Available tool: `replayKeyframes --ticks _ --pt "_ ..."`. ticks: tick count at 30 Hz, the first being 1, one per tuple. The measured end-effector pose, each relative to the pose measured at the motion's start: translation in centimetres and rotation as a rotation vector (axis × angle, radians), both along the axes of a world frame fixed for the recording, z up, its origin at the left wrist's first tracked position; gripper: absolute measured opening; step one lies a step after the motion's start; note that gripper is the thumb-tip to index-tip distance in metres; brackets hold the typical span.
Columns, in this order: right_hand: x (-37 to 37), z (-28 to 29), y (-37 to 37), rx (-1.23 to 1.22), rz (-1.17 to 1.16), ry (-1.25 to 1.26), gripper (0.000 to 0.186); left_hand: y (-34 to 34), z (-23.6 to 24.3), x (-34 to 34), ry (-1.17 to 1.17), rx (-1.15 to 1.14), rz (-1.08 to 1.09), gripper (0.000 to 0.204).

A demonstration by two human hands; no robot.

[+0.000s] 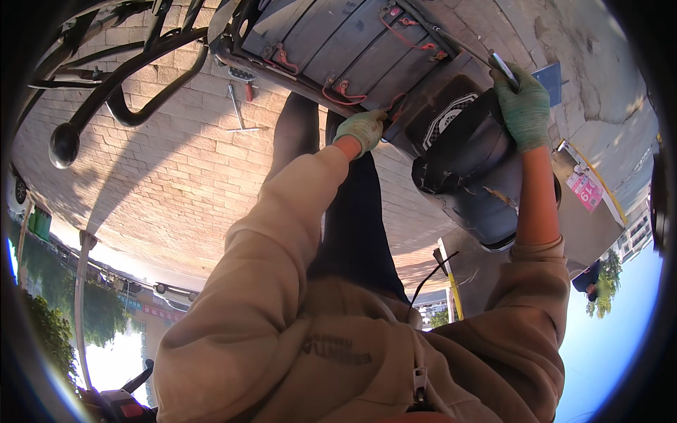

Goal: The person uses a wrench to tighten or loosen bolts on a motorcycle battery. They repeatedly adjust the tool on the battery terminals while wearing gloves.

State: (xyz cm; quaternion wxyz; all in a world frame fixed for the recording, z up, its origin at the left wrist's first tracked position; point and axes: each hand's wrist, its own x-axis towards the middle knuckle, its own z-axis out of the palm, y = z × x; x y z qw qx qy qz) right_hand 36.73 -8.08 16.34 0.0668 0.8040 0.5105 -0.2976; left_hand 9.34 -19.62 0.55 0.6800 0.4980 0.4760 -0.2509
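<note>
Clamped, in the grip of the green-gloved right hand (522,106), on a silver cylindrical metal bar (503,69), upper right of the frame: probably stiff, light, slippery; best held mid-length. At the green-gloved left hand (362,131), near the dark-grey ribbed battery block (331,44), upper centre, cannot tell whether clamped.

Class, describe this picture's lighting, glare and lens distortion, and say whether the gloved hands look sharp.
Head view: sunlit paving, crossed by a long shadow; head view: glare washes the sky white at lower left; head view: fisheye distortion curves the surroundings near the edges; head view: left hand and right hand fairly clear, no obvious blur.
</note>
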Motion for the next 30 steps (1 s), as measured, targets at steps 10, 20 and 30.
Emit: replayKeyframes --ticks 10,20,30 --pt "0.1 0.4 0.4 0.019 0.035 0.066 0.027 1.6 -4.7 2.8 -0.011 -0.101 -0.150 0.039" --pt "2.1 4.1 2.9 -0.261 -0.023 -0.012 0.030 8.1 -0.5 5.8 0.008 0.151 -0.029 0.036" --pt "2.7 2.7 2.3 -0.232 0.040 0.021 0.029 12.2 0.8 4.2 0.159 0.226 0.206 0.040"
